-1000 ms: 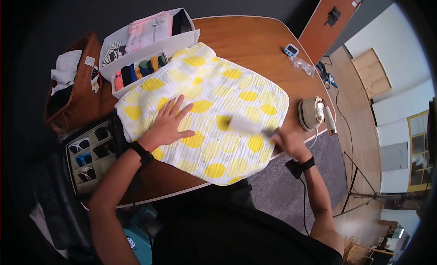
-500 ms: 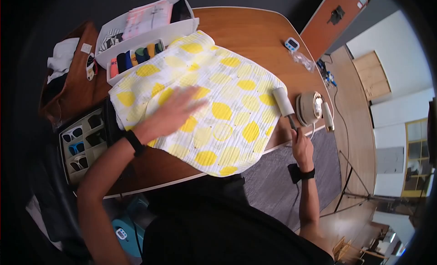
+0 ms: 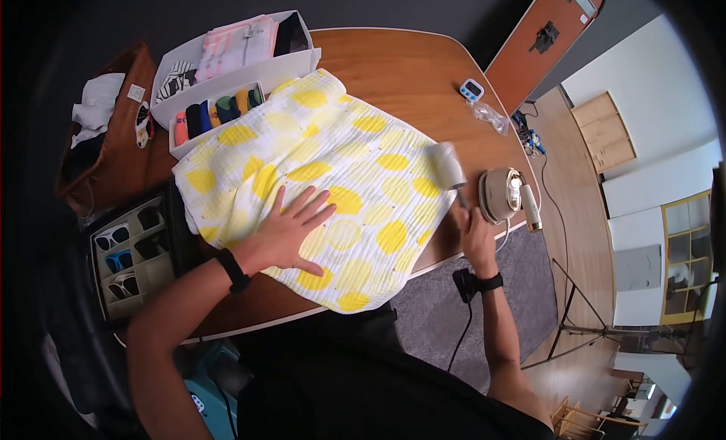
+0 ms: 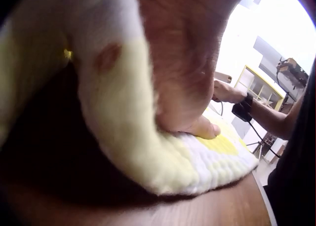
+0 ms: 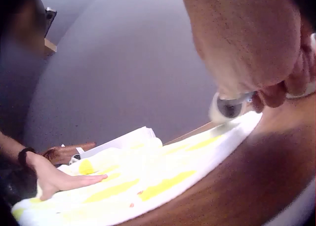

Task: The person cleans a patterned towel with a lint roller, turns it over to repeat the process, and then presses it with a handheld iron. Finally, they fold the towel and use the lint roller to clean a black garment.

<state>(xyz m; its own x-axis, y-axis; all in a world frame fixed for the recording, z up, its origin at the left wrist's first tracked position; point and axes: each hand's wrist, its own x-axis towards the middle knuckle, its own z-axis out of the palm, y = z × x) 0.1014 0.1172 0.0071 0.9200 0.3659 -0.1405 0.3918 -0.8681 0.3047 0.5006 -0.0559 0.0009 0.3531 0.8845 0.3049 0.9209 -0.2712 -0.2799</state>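
A white cloth with yellow lemon prints (image 3: 370, 213) lies spread on the brown table. My left hand (image 3: 283, 240) rests on its left part, fingers spread; in the left wrist view the palm (image 4: 182, 63) lies over a raised fold of the cloth (image 4: 128, 122). My right hand (image 3: 478, 240) grips the handle of a white lint roller (image 3: 447, 166), whose head is at the cloth's right edge. In the right wrist view the roller (image 5: 226, 108) is at the cloth's far end, below the curled fingers of the right hand (image 5: 252, 48).
Right of the cloth stands a beige steamer (image 3: 499, 196). A small timer (image 3: 471, 90) and clear plastic (image 3: 490, 117) lie at the back right. On the left are a white box with folded clothes (image 3: 231, 77), rolled socks, a brown basket (image 3: 125, 130) and a sunglasses case (image 3: 155, 262).
My left hand lifted off the cloth and came down again, slightly lower. The roller went from the cloth's middle to its right edge, with my right hand still gripping it.
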